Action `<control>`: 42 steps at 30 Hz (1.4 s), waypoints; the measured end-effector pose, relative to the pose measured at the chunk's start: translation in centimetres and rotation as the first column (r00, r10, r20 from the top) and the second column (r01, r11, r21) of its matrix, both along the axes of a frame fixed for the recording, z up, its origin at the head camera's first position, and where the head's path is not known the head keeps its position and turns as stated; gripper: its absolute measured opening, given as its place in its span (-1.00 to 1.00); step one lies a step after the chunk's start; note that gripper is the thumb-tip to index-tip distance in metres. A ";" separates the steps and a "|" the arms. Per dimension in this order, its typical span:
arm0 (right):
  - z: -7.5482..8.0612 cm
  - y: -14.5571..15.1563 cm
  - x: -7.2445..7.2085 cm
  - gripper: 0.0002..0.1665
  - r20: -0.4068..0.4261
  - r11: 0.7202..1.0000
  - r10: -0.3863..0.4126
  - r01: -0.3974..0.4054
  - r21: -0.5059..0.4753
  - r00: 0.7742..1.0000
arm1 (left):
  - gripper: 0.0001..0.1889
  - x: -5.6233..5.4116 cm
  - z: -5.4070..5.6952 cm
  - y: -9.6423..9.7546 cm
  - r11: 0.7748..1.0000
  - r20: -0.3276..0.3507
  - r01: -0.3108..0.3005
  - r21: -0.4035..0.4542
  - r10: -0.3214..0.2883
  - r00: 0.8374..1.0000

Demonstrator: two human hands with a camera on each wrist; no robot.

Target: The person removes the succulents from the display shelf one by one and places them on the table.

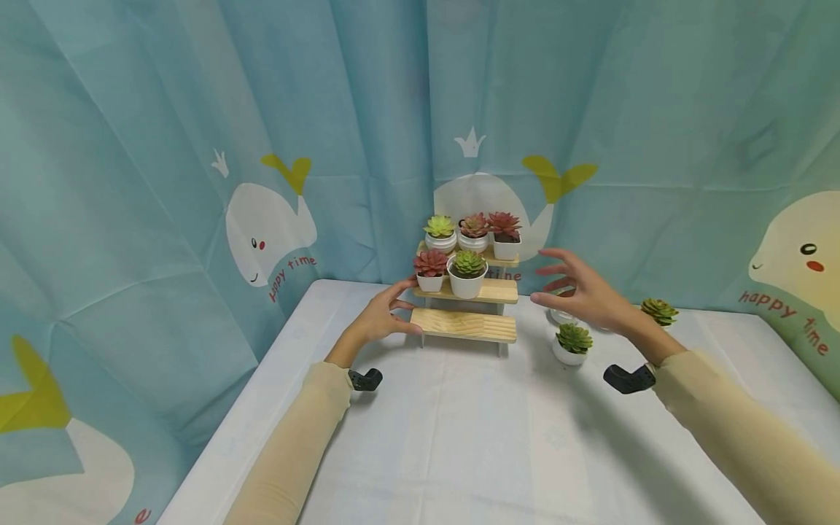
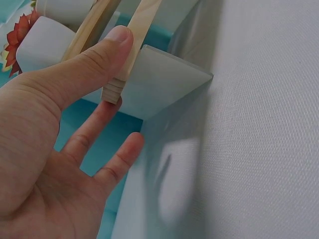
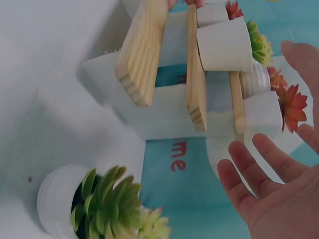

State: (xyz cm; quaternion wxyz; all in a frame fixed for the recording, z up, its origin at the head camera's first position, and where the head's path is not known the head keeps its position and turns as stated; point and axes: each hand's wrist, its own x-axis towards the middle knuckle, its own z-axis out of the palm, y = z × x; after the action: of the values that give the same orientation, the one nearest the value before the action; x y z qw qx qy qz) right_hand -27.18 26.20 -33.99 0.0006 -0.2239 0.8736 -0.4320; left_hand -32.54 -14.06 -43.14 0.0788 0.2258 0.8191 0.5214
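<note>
A three-tier wooden plant stand (image 1: 462, 324) holds small potted succulents on its upper two boards. On top are a yellow-green succulent (image 1: 440, 227) and two reddish ones. The middle board carries a red succulent (image 1: 430, 264) and a green succulent (image 1: 468, 265). My left hand (image 1: 379, 317) pinches the stand's left end; in the left wrist view its thumb lies over the lowest board (image 2: 127, 67), with a fingertip at the board's end. My right hand (image 1: 580, 292) hovers right of the stand, fingers spread and holding nothing, near the top board's end (image 3: 239, 124).
On the table (image 1: 472, 423), right of the stand, a green succulent in a white pot (image 1: 571, 344) stands below my right hand. Another green succulent (image 1: 659, 312) is farther right. A white pot (image 1: 563, 316) is partly hidden by that hand. A blue curtain (image 1: 380, 146) hangs behind.
</note>
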 end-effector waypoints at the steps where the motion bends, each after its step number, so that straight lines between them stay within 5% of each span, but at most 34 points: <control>1: 0.0 -0.2 -0.1 -0.03 0.008 1.000 -0.001 0.001 -0.008 1.000 | 0.04 0.0 0.0 0.0 1.000 0.000 -0.001 -0.001 0.001 1.000; 29: -1.8 -7.9 -2.5 -0.05 -0.013 0.989 0.043 -0.045 -0.144 0.999 | 0.04 -0.1 0.0 0.1 1.000 -0.005 0.003 -0.010 -0.003 1.000; 42: -2.7 -9.6 -4.0 -0.02 -0.011 0.992 -0.026 0.025 -0.124 1.000 | 0.02 0.0 0.1 0.1 1.000 -0.001 -0.006 -0.014 0.006 1.000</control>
State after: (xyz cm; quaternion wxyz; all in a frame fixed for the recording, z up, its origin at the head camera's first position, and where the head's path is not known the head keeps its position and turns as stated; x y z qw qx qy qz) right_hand -31.14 16.61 -36.70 -0.0244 -0.2152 0.8480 -0.4837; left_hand -32.53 -14.00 -43.04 0.0784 0.2228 0.8236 0.5156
